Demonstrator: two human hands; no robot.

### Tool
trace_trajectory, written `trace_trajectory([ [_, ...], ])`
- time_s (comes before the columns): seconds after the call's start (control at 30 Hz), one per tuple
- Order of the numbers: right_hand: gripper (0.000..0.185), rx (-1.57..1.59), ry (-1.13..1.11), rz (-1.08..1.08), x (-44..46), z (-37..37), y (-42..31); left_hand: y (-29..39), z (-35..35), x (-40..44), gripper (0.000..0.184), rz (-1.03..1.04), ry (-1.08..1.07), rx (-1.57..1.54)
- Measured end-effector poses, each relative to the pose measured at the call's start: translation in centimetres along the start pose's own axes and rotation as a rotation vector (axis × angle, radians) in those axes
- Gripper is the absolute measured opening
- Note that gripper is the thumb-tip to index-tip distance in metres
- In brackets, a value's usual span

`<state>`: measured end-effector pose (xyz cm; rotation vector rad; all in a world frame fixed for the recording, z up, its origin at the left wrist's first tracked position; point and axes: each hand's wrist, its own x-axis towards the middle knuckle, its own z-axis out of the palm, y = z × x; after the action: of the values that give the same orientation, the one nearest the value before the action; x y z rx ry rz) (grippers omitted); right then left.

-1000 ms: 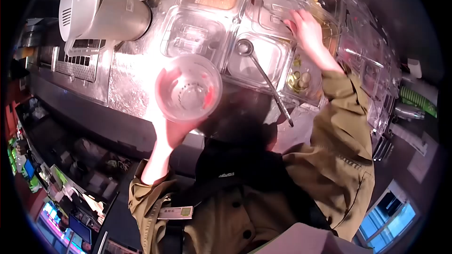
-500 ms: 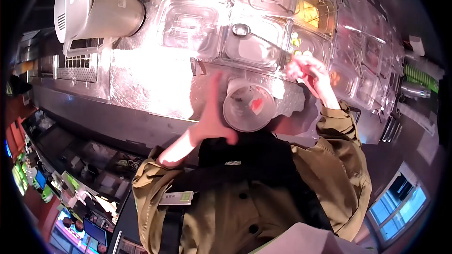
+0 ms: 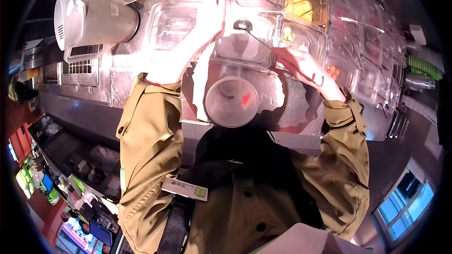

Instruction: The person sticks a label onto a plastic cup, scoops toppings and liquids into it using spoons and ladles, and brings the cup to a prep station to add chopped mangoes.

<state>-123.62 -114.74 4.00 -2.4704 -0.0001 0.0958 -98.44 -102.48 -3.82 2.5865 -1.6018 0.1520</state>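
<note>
My right hand [image 3: 301, 63] has its fingers closed around the handle end of a long-handled ladle [image 3: 243, 25]. The ladle's dark bowl lies over a clear square container [image 3: 221, 55] with white contents. My left hand [image 3: 210, 19] reaches forward with its fingers stretched out, over the edge between that container and the lidded one [image 3: 162, 42] to its left. Whether it touches either is washed out by glare. In front of my body stands a round translucent tub [image 3: 232, 122], with a red patch [image 3: 246, 99] showing in it.
Two white plastic pitchers, the nearer one [image 3: 101, 21] beside a drain grate [image 3: 80, 73], are on the left. Further clear containers stand behind and to the right, one holding yellow pieces [image 3: 301, 8], another green pieces [image 3: 288, 35]. A steel counter [image 3: 125, 73] runs underneath.
My left hand has gone from beside the tub forward to the containers. My right hand has shifted left and closed on the ladle handle. The view has moved slightly.
</note>
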Motion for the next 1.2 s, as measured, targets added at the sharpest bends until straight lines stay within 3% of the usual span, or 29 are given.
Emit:
trace_trajectory([
  [0.07,0.028,0.063,0.042,-0.035,-0.6,0.0,0.6,0.1,-0.9,0.0,0.032,0.018,0.003,-0.001],
  [0.17,0.029,0.138,0.085,-0.069,-1.3,0.1,0.9,0.2,-2.6,0.6,0.042,-0.187,-0.236,-0.313],
  [0.27,0.029,0.191,0.109,-0.081,-1.8,0.1,1.2,0.1,-3.5,-0.2,0.040,0.006,0.027,-0.474],
  [0.4,0.031,0.098,0.059,-0.090,-2.3,-1.0,0.5,0.8,-5.1,-0.3,0.039,0.009,-0.016,-0.551],
  [0.53,0.019,0.218,0.153,-0.081,-2.7,-1.1,-0.6,1.1,-5.2,-0.3,0.036,0.024,-0.012,-0.567],
  [0.63,0.023,0.821,0.280,0.412,-3.8,0.8,0.2,0.9,-4.3,-0.2,0.036,-0.014,-0.035,-0.507],
  [0.7,0.033,1.115,0.370,0.581,-4.0,1.2,1.5,0.8,-3.5,-0.4,0.037,-0.026,-0.026,-0.458],
  [0.77,0.035,1.371,0.427,0.659,-4.3,1.5,2.4,0.6,-3.1,-1.0,0.038,-0.007,0.013,-0.416],
  [0.87,0.033,1.410,0.510,0.674,-4.8,1.2,1.9,0.3,-3.3,-2.1,0.044,0.064,0.037,-0.330],
  [0.97,0.032,1.473,0.545,0.644,-5.5,0.7,1.9,-1.5,-8.1,-5.5,0.062,0.207,-0.147,-0.656],
  [1.13,0.032,1.433,0.605,0.545,-6.2,-3.1,-1.5,1.2,-12.3,-17.4,0.107,0.044,-0.201,-1.010],
  [1.2,0.034,1.426,0.613,0.470,-7.2,-4.6,-2.8,2.8,-11.0,-19.7,0.124,0.027,-0.041,-1.247],
])
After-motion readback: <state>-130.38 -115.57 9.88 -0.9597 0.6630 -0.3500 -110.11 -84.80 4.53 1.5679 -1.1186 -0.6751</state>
